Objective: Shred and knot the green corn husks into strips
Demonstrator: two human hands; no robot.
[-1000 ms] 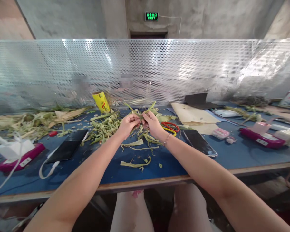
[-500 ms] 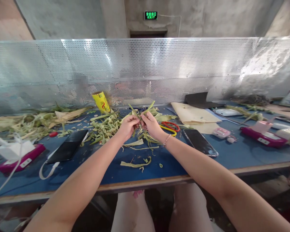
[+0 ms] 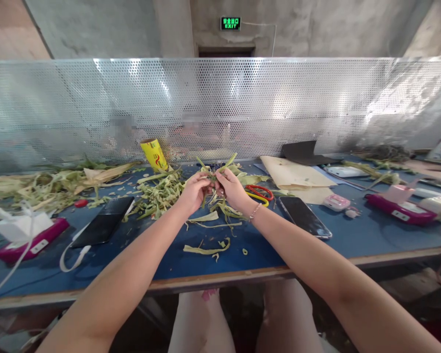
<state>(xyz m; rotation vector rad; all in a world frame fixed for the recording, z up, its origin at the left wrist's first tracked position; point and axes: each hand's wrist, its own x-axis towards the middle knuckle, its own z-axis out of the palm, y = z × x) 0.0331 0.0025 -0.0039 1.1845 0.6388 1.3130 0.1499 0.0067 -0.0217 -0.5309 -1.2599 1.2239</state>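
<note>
My left hand (image 3: 195, 190) and my right hand (image 3: 231, 189) meet at the middle of the blue table (image 3: 250, 250). Both are closed, fingertips pinching a green leafy plant stem (image 3: 212, 177) between them. Its exact shape is partly covered by my fingers. Left of my left hand lies a heap of wilted green plant pieces (image 3: 161, 193). Under and in front of the hands are loose strips, among them a pale curled strip (image 3: 206, 249). A red and a yellow loop (image 3: 260, 192) lie just right of my right hand.
A yellow tube (image 3: 155, 155) stands by the perforated metal screen (image 3: 242, 108). Dry leaves (image 3: 69, 181) pile up far left. A black phone (image 3: 105, 223) lies left, another phone (image 3: 305, 216) right. Beyond are paper sheets (image 3: 297, 174), a pink case (image 3: 336, 202) and magenta power strips (image 3: 400, 210).
My hands stay at nearly the same spot with only small finger shifts on the plant stem. Everything on the table lies as before.
</note>
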